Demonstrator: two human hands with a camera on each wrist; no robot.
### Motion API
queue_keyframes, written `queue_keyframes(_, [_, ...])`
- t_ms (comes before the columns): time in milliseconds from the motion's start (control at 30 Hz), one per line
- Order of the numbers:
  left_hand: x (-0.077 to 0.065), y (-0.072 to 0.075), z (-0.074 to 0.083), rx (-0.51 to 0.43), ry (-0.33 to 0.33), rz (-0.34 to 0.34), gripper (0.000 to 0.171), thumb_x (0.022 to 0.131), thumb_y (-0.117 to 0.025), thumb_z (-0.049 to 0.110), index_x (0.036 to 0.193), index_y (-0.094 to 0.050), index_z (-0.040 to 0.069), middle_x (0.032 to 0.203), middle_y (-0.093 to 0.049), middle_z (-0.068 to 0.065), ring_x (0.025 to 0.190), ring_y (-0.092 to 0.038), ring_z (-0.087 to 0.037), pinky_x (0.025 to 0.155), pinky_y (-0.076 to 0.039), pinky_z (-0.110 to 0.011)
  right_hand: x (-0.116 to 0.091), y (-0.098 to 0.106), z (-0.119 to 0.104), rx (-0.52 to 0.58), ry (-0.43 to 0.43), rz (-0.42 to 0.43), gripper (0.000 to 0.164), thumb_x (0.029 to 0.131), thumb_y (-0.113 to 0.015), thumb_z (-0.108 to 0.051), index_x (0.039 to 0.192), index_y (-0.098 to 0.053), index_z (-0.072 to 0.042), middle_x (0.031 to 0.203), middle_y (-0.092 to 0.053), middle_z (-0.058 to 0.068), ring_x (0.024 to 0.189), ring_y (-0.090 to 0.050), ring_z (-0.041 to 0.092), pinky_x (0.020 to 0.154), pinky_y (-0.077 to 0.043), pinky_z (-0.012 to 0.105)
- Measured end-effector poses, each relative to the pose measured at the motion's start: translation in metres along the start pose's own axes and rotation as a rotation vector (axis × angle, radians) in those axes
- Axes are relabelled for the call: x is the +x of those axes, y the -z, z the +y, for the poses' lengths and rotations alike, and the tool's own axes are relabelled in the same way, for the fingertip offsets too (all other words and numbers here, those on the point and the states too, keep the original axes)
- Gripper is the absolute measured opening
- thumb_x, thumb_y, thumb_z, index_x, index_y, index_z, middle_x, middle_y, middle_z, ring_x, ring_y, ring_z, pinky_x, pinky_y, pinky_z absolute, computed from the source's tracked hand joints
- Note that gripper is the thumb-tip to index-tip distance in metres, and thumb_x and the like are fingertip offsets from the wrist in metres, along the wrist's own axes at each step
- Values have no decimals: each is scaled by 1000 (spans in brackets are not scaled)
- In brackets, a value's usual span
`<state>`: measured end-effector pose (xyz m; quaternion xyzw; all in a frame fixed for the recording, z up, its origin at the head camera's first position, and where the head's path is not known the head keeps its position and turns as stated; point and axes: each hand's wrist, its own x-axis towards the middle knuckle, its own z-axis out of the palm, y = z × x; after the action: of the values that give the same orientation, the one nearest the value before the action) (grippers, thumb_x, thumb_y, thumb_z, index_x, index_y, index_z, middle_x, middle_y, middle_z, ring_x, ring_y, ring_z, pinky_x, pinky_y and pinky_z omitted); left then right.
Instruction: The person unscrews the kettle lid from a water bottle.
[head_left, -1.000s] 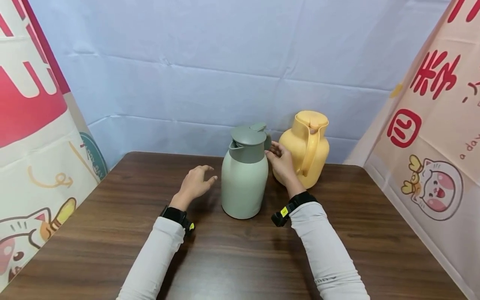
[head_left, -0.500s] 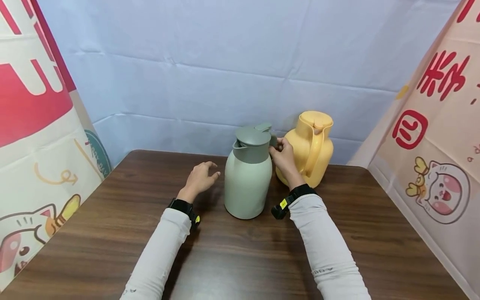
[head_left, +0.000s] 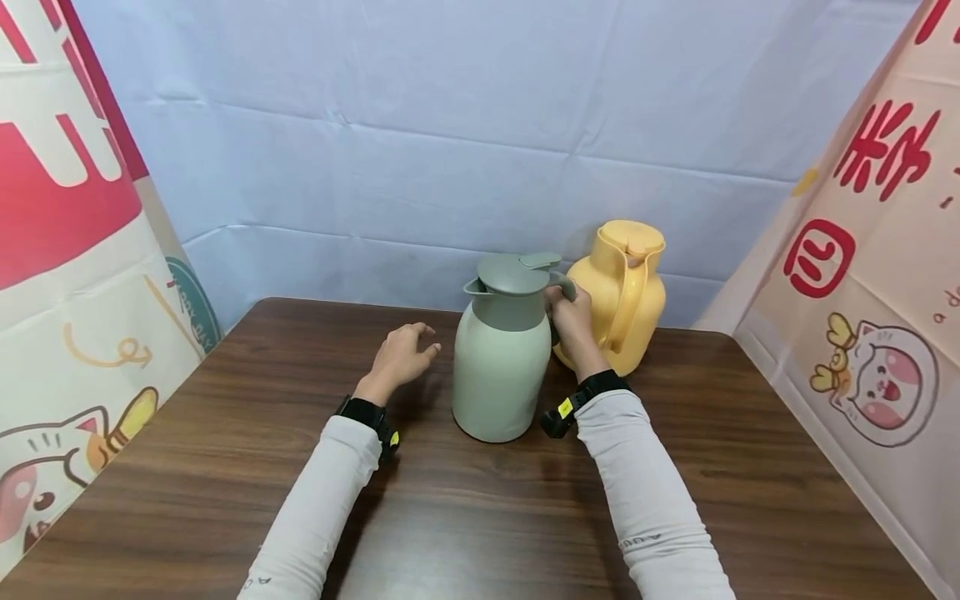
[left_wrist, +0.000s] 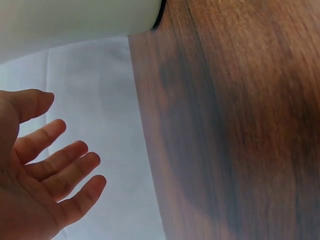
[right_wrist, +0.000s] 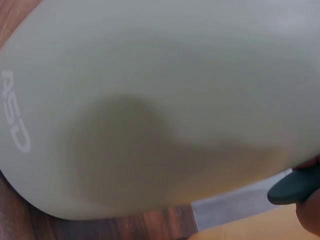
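Your right hand (head_left: 573,321) was clamped on the handle (head_left: 567,287) of the green jug (head_left: 501,375), a little right of center in the head view, with the fingers passing between handle and body. The handle pointed to the right of the frame, probably why that hand was the one to take it: it came in from the lower right and met the loop without crossing the body. The spout (head_left: 476,287) faced left, so your grip lay well away from it. The jug looked upright, its base seemingly on the table (head_left: 465,517), though you could not tell from these views whether any weight was off it. Your left hand (head_left: 405,354) held nothing; its fingers were apart and loosely bent just beside the jug's left side, and in the left wrist view a gap showed between thumb and body. Placed there, it seemed suited to steadying that side. The yellow jug (head_left: 600,292) stood behind and right of your right hand, its own handle turned toward the front. The two overlapped in the head view, so whether your knuckles touched it could not be told; that closeness left your gripping hand little room.
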<state>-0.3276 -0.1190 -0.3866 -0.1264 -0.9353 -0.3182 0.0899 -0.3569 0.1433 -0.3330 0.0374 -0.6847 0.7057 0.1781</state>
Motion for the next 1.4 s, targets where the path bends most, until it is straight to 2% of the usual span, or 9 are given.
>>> queue_keyframes(167, [-1, 0, -3, 9, 0, -2, 36, 93, -58, 27, 121, -59, 5, 120, -56, -14, 111, -51, -32, 88, -42, -47, -1, 1, 0, 34, -27, 4, 38, 82, -52, 0, 50, -36, -12, 46, -32, -1, 41, -31, 12, 43, -26, 24])
queue_keyframes(367, [-3, 0, -7, 33, -4, 0, 36, 92, -58, 26, 120, -60, 4, 118, -58, -14, 110, -52, -32, 87, -43, -47, -3, 4, -3, 18, -58, -50, 38, 84, -51, -1, 50, -38, -9, 44, -34, 0, 39, -34, 13, 42, -29, 26])
queue_keyframes(567, [-3, 0, -5, 30, -7, 2, 34, 92, -59, 26, 119, -60, 5, 118, -58, -14, 110, -52, -32, 86, -43, -47, -1, 6, -2, 12, -44, -51, 37, 84, -52, -2, 49, -43, -10, 44, -37, 1, 41, -37, 14, 44, -32, 26])
queue_keyframes(800, [-8, 5, -2, 21, -11, -8, 36, 93, -58, 27, 121, -59, 5, 120, -56, -15, 112, -51, -32, 88, -42, -47, -6, 9, 5, 141, -28, -100, 39, 87, -52, -3, 51, -39, -9, 45, -35, 1, 38, -34, 13, 40, -31, 25])
queue_keyframes(933, [-13, 6, -2, 0, -26, -11, 34, 93, -58, 26, 120, -59, 6, 121, -55, -15, 112, -50, -33, 88, -42, -48, -11, 11, 5, 207, -65, -137, 40, 86, -49, -2, 50, -35, -11, 42, -31, 0, 34, -28, 11, 37, -24, 25])
queue_keyframes(1100, [-19, 7, -1, -18, -47, -1, 32, 93, -59, 24, 119, -60, 6, 121, -56, -14, 112, -50, -32, 88, -42, -48, -25, 14, -3, 190, -44, -150, 40, 87, -47, 0, 52, -33, -10, 41, -29, -4, 32, -25, 10, 39, -16, 33])
queue_keyframes(1200, [-23, 6, 1, -22, -54, -3, 33, 93, -59, 23, 120, -60, 5, 121, -55, -15, 113, -50, -32, 88, -42, -48, -37, 16, -11, 156, -14, -128, 39, 88, -46, 1, 53, -33, -9, 40, -28, -5, 32, -26, 11, 38, -17, 33])
queue_keyframes(1267, [-25, 6, 2, -22, -57, -3, 33, 92, -59, 23, 120, -60, 5, 121, -55, -15, 113, -50, -33, 88, -41, -48, -44, 17, -17, 146, 2, -113, 39, 89, -45, 2, 52, -34, -8, 40, -28, -4, 33, -26, 11, 36, -20, 29])
queue_keyframes(1400, [-29, 7, 3, -11, -60, -2, 33, 92, -60, 24, 119, -60, 5, 121, -55, -15, 113, -50, -33, 89, -41, -48, -49, 19, -17, 157, 13, -86, 42, 89, -44, 3, 51, -33, -10, 40, -29, -3, 33, -27, 12, 37, -24, 25])
